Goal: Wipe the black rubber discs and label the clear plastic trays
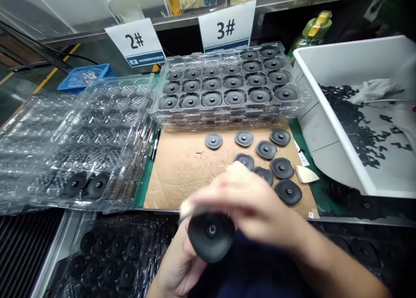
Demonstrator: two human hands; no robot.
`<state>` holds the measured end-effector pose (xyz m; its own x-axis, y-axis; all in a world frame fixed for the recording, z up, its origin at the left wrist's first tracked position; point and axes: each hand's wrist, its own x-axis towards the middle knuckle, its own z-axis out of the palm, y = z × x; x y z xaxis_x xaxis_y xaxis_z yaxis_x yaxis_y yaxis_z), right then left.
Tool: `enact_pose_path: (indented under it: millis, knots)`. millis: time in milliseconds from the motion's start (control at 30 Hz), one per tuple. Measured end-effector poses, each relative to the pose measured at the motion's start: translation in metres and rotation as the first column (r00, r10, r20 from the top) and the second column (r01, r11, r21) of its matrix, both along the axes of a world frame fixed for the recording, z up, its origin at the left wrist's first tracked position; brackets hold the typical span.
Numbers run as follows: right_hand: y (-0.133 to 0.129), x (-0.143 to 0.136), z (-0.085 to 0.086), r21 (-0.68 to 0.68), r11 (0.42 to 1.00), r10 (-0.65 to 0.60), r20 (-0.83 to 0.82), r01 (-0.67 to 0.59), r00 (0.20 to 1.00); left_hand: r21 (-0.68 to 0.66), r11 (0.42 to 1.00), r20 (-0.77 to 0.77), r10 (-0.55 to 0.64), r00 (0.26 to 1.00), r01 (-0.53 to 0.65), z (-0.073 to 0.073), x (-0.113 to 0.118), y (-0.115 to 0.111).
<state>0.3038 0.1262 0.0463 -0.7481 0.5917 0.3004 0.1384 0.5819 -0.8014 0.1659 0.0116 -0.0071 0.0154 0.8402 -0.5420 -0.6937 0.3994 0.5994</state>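
Observation:
Near the front edge of the work surface, a black cupped rubber-like disc (211, 239) with a small ring at its centre faces up at me. My left hand (180, 261) grips it from below and the left side. Over its upper rim curl the fingers of my right hand (242, 198), closed and slightly blurred; whether they pinch anything besides the disc is hidden. Just beyond my hands, several similar black discs (266, 149) lie on a cardboard sheet (182, 168). One disc (244, 161) is partly covered by my right hand.
Behind the cardboard, stacked clear trays (227, 111) hold rows of discs. More clear trays (126, 129) stand left, and disc-filled trays (107, 254) sit lower left. A white bin (331, 129) with small black pieces is right, near a beige wedge (306, 175) and a green bottle (313, 29).

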Motion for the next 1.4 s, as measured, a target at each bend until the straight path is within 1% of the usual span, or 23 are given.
enact_pose_path:
  millis: [33, 67, 100, 167, 200, 267, 333, 400, 467, 567, 633, 700, 733, 800, 867, 900, 967, 1067, 1100, 1167, 1233, 1300, 1400]
  knots:
    - [0.006, 0.0, -0.011, -0.121, 0.987, -0.099, 0.026, 0.101, 0.995, 0.009, 1.0, 0.082, -0.022, 0.996, 0.021, 0.002, -0.002, 0.001]
    - [0.011, -0.001, -0.024, -0.226, 0.956, -0.177, 0.072, 0.189, 0.982, 0.021, 0.999, 0.164, -0.04, 0.986, 0.037, 0.003, -0.003, 0.002]
    - [0.014, -0.002, -0.039, -0.288, 0.925, -0.218, 0.13, 0.248, 0.967, 0.032, 0.999, 0.237, -0.049, 0.97, 0.043, 0.005, -0.005, 0.003]
    - [0.013, -0.004, -0.071, -0.304, 0.914, -0.194, 0.255, 0.269, 0.947, 0.042, 0.999, 0.312, -0.035, 0.95, 0.023, 0.006, -0.01, 0.002]
    - [0.009, -0.005, -0.087, -0.261, 0.921, -0.203, 0.315, 0.29, 0.927, 0.044, 0.999, 0.323, -0.021, 0.946, 0.007, 0.005, -0.012, 0.001]
    - [-0.006, -0.006, -0.116, -0.163, 0.916, -0.284, 0.382, 0.367, 0.879, 0.044, 0.999, 0.334, 0.005, 0.943, -0.02, 0.003, -0.016, 0.0]
    - [-0.021, -0.006, -0.136, -0.034, 0.913, -0.361, 0.394, 0.406, 0.845, 0.04, 0.998, 0.346, 0.031, 0.938, -0.048, -0.001, -0.019, -0.001]
    - [-0.03, -0.006, -0.148, 0.106, 0.921, -0.384, 0.402, 0.375, 0.831, 0.038, 0.996, 0.362, 0.065, 0.93, -0.084, -0.005, -0.021, 0.001]
    - [-0.03, -0.008, -0.152, 0.195, 0.922, -0.385, 0.417, 0.333, 0.823, 0.034, 0.99, 0.379, 0.111, 0.919, -0.134, -0.009, -0.021, 0.004]
    - [-0.016, -0.016, -0.145, 0.199, 0.914, -0.405, 0.398, 0.354, 0.823, 0.037, 0.982, 0.391, 0.156, 0.907, -0.185, -0.01, -0.02, 0.009]
    - [-0.007, -0.02, -0.136, 0.142, 0.911, -0.411, 0.35, 0.386, 0.842, 0.047, 0.978, 0.384, 0.169, 0.908, -0.201, -0.009, -0.019, 0.01]
    - [-0.007, -0.021, -0.129, 0.055, 0.912, -0.404, 0.282, 0.406, 0.87, 0.05, 0.973, 0.366, 0.191, 0.911, -0.224, -0.009, -0.019, 0.01]
    - [-0.01, -0.02, -0.128, 0.013, 0.918, -0.386, 0.246, 0.395, 0.889, 0.047, 0.969, 0.356, 0.21, 0.911, -0.241, -0.01, -0.02, 0.01]
    - [-0.018, -0.014, -0.129, -0.059, 0.945, -0.303, 0.202, 0.321, 0.931, 0.037, 0.96, 0.335, 0.251, 0.908, -0.279, -0.012, -0.021, 0.009]
    - [-0.025, -0.009, -0.128, -0.092, 0.969, -0.204, 0.223, 0.229, 0.953, 0.021, 0.954, 0.317, 0.277, 0.907, -0.299, -0.015, -0.021, 0.009]
    - [-0.026, -0.007, -0.125, -0.103, 0.97, -0.19, 0.242, 0.22, 0.951, 0.014, 0.955, 0.307, 0.279, 0.91, -0.298, -0.016, -0.02, 0.01]
    - [-0.025, -0.006, -0.107, -0.115, 0.947, -0.266, 0.246, 0.301, 0.932, 0.016, 0.957, 0.272, 0.273, 0.923, -0.288, -0.016, -0.016, 0.012]
    - [-0.026, -0.014, -0.06, -0.091, 0.875, -0.466, 0.109, 0.476, 0.878, 0.079, 0.953, 0.173, 0.276, 0.946, -0.292, -0.013, -0.008, 0.014]
    - [-0.029, -0.017, -0.044, -0.056, 0.886, -0.458, 0.043, 0.46, 0.888, 0.096, 0.956, 0.149, 0.262, 0.953, -0.278, -0.011, -0.006, 0.014]
    - [-0.037, -0.023, -0.019, 0.036, 0.939, -0.341, -0.044, 0.343, 0.939, 0.115, 0.966, 0.131, 0.218, 0.967, -0.234, -0.008, -0.004, 0.013]
    - [-0.042, -0.026, -0.006, 0.086, 0.976, -0.197, -0.03, 0.199, 0.98, 0.119, 0.971, 0.131, 0.191, 0.973, -0.207, -0.007, -0.004, 0.011]
    - [-0.042, -0.027, -0.002, 0.097, 0.988, -0.124, 0.015, 0.122, 0.992, 0.136, 0.966, 0.123, 0.203, 0.971, -0.219, -0.005, -0.005, 0.01]
    - [-0.04, -0.028, -0.004, 0.166, 0.97, -0.173, -0.037, 0.177, 0.984, 0.157, 0.966, 0.111, 0.19, 0.976, -0.206, 0.001, -0.005, 0.009]
